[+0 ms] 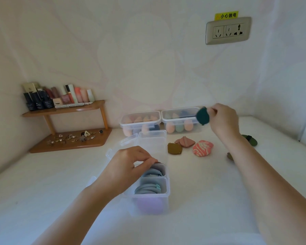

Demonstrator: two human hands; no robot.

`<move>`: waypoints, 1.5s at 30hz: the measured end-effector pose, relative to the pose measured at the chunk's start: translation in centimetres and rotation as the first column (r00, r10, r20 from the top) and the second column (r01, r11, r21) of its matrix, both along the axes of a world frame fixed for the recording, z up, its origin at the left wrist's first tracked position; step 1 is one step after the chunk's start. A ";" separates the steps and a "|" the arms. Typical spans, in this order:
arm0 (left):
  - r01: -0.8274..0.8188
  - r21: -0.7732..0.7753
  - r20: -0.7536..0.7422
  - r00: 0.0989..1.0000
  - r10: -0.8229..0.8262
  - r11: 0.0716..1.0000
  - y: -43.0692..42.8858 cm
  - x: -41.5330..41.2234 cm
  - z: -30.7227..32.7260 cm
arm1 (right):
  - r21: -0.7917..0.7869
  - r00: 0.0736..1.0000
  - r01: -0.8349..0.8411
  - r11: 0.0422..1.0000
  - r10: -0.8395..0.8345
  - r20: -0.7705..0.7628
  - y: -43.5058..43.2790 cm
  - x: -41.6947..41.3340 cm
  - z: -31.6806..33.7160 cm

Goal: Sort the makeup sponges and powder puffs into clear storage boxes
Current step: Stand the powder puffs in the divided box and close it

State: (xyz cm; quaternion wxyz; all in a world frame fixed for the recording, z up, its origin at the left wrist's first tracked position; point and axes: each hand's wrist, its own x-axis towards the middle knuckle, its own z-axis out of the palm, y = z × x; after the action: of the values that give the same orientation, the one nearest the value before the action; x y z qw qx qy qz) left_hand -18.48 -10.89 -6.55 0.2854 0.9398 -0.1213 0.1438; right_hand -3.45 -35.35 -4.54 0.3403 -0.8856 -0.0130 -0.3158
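Ok, near end first. The open box [167,191] sits on the table [210,200] right in front of us, long axis pointing away. Its near and middle compartments hold blue puffs [148,189] standing on edge; something purple [148,205] shows through the front wall. Our left hand [129,163] is over the middle compartment, fingers curled onto the tops of the puffs there. We can't tell whether it's pinching them or just pushing them aside. The far compartment looks vacant.

Past the box, loose on the table: a brown puff [174,148], a pink puff [185,142] and a marbled puff [202,149], close together. A green puff [250,139] lies further right, partly behind our forearm.

Our right hand [223,119] is up in the air, pinching a teal puff [203,116] by its edge. The puff hangs in front of the right one of two lidded boxes [140,115], which hold egg-shaped sponges [178,128] against the wall.

Step in hand, as we read it: bring the teal puff into the open box. To do it cleanly:
- keep the left hand bracing the box so it doesn't slide
- turn the puff edge-down to match the standing ones
- aim for the far compartment or the gap the left fingers make
- let go only once it's seated below the rim, since soft puffs spring back out.
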 end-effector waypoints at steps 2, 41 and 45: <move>-0.017 -0.008 -0.001 1.000 0.017 1.000 0.0 0.0 0.0 | 0.054 0.965 -0.256 0.965 0.251 0.079 1.5 -2.1 1.5; -0.107 -0.081 0.079 0.990 0.114 0.991 -0.5 -0.7 -0.1 | -0.431 0.738 -0.674 0.600 0.568 -0.364 7.2 -10.4 1.4; -0.093 -0.105 0.122 0.987 0.105 0.990 -0.7 -0.8 -0.1 | -0.605 0.826 -0.551 0.575 0.477 -0.300 8.2 -10.8 1.1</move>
State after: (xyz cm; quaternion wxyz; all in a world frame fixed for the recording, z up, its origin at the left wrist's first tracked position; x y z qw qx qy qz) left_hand -19.26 -11.55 -6.68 0.3159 0.9182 -0.0850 0.2232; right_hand -14.22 -27.15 -3.41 0.0764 -0.9190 -0.3640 -0.1306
